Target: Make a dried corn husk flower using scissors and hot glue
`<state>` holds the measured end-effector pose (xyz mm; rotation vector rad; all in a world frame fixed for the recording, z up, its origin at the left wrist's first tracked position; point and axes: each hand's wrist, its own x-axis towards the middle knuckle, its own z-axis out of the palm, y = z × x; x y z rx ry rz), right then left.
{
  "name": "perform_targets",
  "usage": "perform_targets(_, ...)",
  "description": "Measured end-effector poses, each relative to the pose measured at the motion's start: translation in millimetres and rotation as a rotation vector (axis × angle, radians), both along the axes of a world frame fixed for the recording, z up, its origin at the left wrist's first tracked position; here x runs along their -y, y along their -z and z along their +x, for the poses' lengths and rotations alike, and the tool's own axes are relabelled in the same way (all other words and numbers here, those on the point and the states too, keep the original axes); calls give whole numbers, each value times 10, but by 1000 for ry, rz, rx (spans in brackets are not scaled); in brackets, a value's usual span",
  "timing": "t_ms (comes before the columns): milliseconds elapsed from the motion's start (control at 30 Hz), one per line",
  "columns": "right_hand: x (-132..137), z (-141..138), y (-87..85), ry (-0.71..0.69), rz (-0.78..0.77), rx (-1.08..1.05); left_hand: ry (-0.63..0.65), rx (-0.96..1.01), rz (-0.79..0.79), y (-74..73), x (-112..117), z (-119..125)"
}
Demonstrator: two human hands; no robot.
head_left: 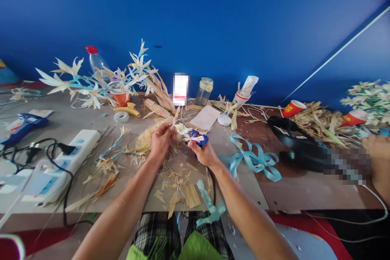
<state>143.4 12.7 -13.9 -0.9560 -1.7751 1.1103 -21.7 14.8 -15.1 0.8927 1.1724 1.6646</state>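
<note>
My left hand (161, 139) is closed, thumb and fingertips pinching a pale strip of corn husk (176, 114) that points upward. My right hand (204, 154) wraps round a blue glue gun (200, 138), and a black cord (211, 185) hangs down below it. The gun's front end lies close to my left fingertips, among whitish scraps that hide its nozzle. Under and beside my left hand is a tangle of corn silk (143, 140). Cut husk scraps (179, 187) lie scattered on the table between my forearms.
A power strip (65, 164) with cords and another blue glue gun (26, 128) are at left. Husk flowers (91, 83) and corn cobs (155, 107) stand or lie behind. Blue ribbon (254, 156) is at right. Farther right, another person's hand (379, 162) is near a black object (298, 146).
</note>
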Motion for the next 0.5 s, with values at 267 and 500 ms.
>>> perform_targets(267, -9, 12, -40, 23, 36, -12, 16, -14, -2, 1, 3, -3)
perform_targets(500, -8, 6, 5, 3, 0, 0, 10, 18, -3, 5, -4, -18)
